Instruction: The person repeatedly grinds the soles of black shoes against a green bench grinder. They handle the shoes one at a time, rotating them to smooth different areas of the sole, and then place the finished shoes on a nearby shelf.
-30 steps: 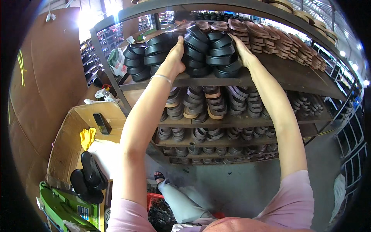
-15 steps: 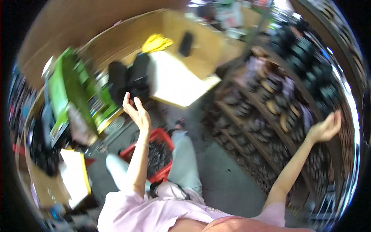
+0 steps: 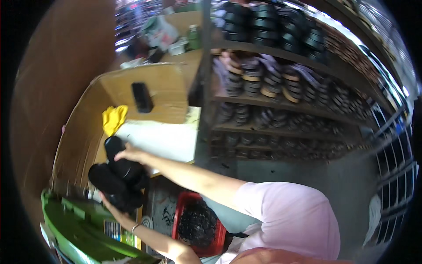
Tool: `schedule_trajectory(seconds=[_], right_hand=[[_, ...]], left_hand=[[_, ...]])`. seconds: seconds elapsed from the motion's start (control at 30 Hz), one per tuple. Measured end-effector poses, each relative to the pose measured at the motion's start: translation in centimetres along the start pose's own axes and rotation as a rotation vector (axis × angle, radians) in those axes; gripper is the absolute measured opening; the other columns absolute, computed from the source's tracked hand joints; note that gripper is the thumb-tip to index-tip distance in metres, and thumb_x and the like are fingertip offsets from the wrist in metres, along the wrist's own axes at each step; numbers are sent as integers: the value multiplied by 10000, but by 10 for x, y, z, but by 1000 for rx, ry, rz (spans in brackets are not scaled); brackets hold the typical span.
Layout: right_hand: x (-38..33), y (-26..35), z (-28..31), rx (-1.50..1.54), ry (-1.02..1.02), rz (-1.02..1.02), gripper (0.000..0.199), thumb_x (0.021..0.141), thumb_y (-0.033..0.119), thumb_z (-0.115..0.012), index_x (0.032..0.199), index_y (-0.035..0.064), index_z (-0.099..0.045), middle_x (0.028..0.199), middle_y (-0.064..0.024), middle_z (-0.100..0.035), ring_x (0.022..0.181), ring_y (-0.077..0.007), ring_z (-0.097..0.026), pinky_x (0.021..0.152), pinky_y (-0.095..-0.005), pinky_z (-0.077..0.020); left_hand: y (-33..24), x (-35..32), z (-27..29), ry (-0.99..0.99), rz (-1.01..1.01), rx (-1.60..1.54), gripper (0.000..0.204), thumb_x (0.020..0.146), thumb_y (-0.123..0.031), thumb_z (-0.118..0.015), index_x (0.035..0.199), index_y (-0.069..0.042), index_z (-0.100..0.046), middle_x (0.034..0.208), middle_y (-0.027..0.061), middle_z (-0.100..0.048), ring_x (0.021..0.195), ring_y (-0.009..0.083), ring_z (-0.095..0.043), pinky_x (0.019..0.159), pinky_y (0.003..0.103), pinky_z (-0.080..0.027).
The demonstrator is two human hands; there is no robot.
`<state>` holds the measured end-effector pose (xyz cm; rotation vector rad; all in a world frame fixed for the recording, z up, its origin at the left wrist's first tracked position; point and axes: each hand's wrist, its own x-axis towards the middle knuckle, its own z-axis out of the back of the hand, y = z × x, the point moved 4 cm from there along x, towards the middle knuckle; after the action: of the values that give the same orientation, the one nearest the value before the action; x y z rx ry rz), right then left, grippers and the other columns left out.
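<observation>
Several black, rounded, elongated pieces (image 3: 107, 178) that look like shoe soles are stacked at the near left end of the cardboard-lined work table. My right hand (image 3: 130, 154) reaches across from the right, its fingers bent over the edge of an upper black piece (image 3: 114, 147). My left hand (image 3: 113, 207), with a bracelet at its wrist, cups the near side of the stack. Its fingers are partly hidden against the dark pieces. Beyond them lies a yellow cloth or glove (image 3: 114, 119), beside a white board (image 3: 165, 138) on the table.
A dark phone-like slab (image 3: 142, 97) leans on the cardboard wall (image 3: 169, 83). A green machine cover (image 3: 74, 220) stands at the lower left. Below the table is a red crate (image 3: 179, 215) of black scraps. Racks (image 3: 272, 101) of stacked soles and a wire trolley (image 3: 393, 176) stand right.
My view has turned to the right. Both hands, earlier raised, apart and holding nothing, have come to the black stack; my right arm has swung in from the shelves.
</observation>
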<state>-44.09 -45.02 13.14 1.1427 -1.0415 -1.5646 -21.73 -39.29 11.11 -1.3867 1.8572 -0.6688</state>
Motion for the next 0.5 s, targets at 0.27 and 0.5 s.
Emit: schedule_trajectory(seconds=[0.27,0.5], right_hand=[[-67,-65,17,347,205,-114,1095,544,177,-619,1535,149,-155,1343,-152,-417,1210,-269,-402,909,-355,-406],[-300,-88,129,319,64,59,1124,584,164,-611,1552,128,-42,1463,-169,-307,1346,-255,-295,1072,-362,-284]], left_hand=[[27,-54,-7,-76,-29,152,780,888,-607,-508,1449,-82,-370,1429,126,-446,1258,297,-496,1063,427,-421],[127,-193,-71,391,-120,97,863,848,-601,-558,1514,-165,-223,1527,113,-283,1354,335,-365,1109,500,-343]])
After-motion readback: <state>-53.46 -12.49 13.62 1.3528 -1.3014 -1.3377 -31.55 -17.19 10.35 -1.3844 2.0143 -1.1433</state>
